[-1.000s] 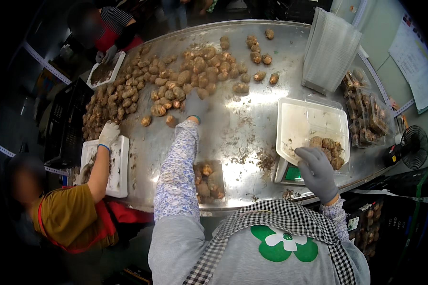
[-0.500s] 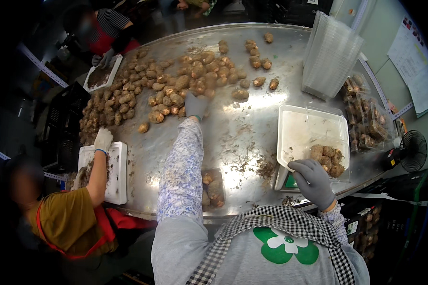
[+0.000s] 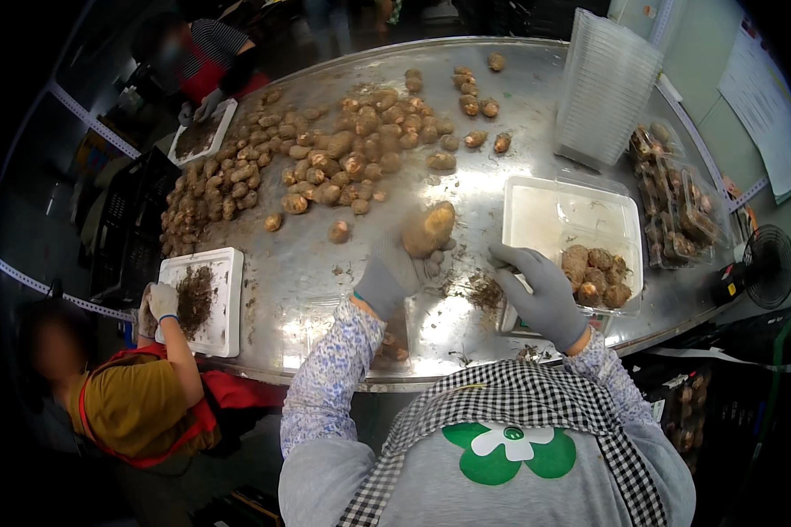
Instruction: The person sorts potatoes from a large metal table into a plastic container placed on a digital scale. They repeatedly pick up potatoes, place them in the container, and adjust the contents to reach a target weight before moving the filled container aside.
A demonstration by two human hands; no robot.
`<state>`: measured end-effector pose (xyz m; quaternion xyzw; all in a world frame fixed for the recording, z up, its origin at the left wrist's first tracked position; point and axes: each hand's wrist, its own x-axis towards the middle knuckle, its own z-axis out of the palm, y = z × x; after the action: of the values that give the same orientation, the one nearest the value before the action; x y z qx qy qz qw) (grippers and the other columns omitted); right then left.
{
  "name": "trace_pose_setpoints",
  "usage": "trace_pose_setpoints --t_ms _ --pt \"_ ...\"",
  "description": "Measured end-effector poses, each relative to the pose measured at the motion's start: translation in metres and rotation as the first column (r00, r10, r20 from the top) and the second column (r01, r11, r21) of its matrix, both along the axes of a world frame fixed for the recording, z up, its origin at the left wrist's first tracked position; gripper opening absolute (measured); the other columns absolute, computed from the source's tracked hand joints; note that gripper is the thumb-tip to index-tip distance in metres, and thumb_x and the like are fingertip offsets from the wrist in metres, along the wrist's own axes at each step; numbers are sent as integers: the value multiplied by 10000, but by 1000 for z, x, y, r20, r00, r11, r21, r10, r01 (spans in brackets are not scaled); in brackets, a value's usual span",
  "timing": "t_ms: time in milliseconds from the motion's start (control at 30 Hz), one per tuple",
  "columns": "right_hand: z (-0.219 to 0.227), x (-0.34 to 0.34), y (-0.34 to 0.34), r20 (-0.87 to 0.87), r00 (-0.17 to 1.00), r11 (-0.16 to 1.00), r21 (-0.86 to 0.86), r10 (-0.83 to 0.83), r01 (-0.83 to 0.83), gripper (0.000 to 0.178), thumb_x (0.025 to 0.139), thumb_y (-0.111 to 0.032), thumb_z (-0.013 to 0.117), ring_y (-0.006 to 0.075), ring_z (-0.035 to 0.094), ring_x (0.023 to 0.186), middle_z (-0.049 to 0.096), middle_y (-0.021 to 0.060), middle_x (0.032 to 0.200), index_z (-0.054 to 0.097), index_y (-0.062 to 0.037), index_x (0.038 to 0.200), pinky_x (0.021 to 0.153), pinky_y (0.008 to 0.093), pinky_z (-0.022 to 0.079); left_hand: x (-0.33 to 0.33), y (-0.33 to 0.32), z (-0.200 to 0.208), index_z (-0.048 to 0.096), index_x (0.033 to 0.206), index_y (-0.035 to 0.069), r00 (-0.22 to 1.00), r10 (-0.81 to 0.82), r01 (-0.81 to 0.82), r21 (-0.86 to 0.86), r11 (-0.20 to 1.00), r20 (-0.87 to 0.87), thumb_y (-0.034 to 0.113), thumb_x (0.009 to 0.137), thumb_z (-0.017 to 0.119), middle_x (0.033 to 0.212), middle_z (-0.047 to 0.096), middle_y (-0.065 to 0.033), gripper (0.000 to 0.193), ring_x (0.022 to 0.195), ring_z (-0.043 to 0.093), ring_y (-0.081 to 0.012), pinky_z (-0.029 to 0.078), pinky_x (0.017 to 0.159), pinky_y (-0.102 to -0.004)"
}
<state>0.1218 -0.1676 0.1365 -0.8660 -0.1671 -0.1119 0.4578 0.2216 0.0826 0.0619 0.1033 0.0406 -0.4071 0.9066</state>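
My left hand [image 3: 394, 270], in a grey glove, is closed around a large brown taro corm [image 3: 428, 228] over the middle of the steel table. Its palm side is turned up and some fingers are hidden. To the right, my gloved right hand [image 3: 545, 294] has its thumb and fingers apart with nothing between them. It hovers over the near left part of a white tray [image 3: 523, 206]. Inside that tray a clear plastic box holds several taro corms [image 3: 596, 274]. Another clear box with taro [image 3: 394, 342] lies partly hidden beyond my left forearm.
A heap of taro [image 3: 224, 189] covers the far left. A tall stack of clear boxes [image 3: 602, 92] stands far right, near filled boxes [image 3: 677, 206] and a small fan [image 3: 769, 268]. Co-workers handle dirt-strewn white trays [image 3: 228, 307] at left. Loose dirt [image 3: 483, 290] lies near my hands.
My left hand has come back from the heap toward me with a taro corm. The right hand has let go of the tray's edge and shifted left. The left co-worker's hands have drawn nearer their body.
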Motion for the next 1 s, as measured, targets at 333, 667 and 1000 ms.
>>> trace_pose_setpoints --t_ms 333,667,1000 --pt "7 -13 -6 -330 944 978 188 -22 88 613 884 -246 731 237 689 940 678 176 1129 515 -12 1408 850 328 550 -76 -65 36 443 1407 1 529 -98 -596 451 664 843 363 1047 489 1267 609 -178 512 1072 643 -254 558 945 -348" --pt "-7 -49 -36 -95 989 987 103 -111 121 431 893 -174 689 262 680 929 680 158 1122 611 -38 1294 829 348 550 -94 -74 30 434 1434 17 782 -261 -177 604 777 565 453 966 609 1242 593 -126 663 999 605 -186 524 785 -309" --pt "16 -68 -129 -8 824 643 622 -566 447 262 1024 -67 528 119 650 916 697 89 1026 634 37 1240 824 257 543 -74 -173 70 506 1387 8 389 -502 -583 629 515 772 345 886 710 1312 584 -167 637 1165 594 -259 501 981 -369"
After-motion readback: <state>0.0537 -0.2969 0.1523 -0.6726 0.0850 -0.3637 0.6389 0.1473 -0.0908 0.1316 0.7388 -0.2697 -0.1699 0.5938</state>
